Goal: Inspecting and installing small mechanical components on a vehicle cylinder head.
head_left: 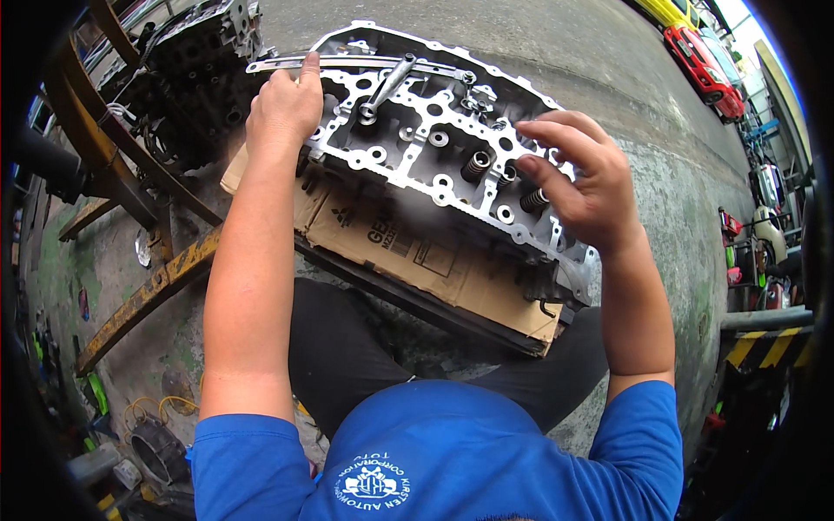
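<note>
A silver engine cylinder head (415,181) rests on flattened cardboard (382,243), with valve springs (476,167) visible inside. My left hand (282,113) grips a long flat slotted metal bar (269,65) near its left portion, at the head's upper left edge. The bar lies across the head, and a shorter metal tool (391,82) stands slanted from it over the head. My right hand (578,169) is over the head's right end beside the springs, thumb and fingers curved and apart.
A dark engine block (182,95) sits at upper left beside a rusty yellow metal frame (148,286). A red car (704,69) and a yellow vehicle stand at upper right. A striped barrier (764,347) is at right; hoses and parts lie at lower left.
</note>
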The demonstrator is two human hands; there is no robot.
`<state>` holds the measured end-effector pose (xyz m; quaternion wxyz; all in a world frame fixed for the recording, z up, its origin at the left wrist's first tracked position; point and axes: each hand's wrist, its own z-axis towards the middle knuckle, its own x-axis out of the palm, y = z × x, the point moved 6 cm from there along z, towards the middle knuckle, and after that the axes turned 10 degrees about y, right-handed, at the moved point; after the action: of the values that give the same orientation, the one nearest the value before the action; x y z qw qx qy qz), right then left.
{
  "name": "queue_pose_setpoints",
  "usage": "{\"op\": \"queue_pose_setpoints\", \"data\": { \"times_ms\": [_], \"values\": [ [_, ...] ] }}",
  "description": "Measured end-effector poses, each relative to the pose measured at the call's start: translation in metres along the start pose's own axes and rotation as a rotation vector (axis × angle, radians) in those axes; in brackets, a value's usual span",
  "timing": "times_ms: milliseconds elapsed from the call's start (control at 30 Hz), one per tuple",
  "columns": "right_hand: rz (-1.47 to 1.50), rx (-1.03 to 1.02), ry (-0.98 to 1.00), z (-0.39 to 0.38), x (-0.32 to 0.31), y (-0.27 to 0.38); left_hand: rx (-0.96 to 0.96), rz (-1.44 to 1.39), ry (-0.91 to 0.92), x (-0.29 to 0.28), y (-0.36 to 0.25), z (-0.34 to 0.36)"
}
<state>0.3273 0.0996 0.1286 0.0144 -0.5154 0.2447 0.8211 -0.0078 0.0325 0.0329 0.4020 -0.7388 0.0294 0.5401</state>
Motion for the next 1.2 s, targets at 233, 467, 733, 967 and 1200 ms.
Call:
{"op": "queue_pose_setpoints", "data": {
  "times_ms": [233, 467, 733, 967, 1200],
  "values": [
    [0.394, 0.677, -0.623, -0.243, -0.033, -0.103, -0.032, -0.01, 0.035, -0.004, 0.013, 0.009],
    [0.332, 1.034, -0.772, -0.397, -0.023, -0.128, 0.148, 0.06, 0.0, 0.011, 0.033, 0.06],
    [0.36, 1.387, -1.011, -0.542, -0.003, -0.208, 0.31, 0.278, 0.083, -0.015, 0.077, 0.135],
    [0.347, 1.859, -0.159, -0.63, 0.106, -0.253, 0.282, 0.037, 0.22, -0.046, 0.082, 0.137],
    [0.247, 1.831, 0.251, -0.65, 0.161, -0.308, 0.054, -0.229, 0.277, -0.006, 0.079, 0.101]
  ]
}}
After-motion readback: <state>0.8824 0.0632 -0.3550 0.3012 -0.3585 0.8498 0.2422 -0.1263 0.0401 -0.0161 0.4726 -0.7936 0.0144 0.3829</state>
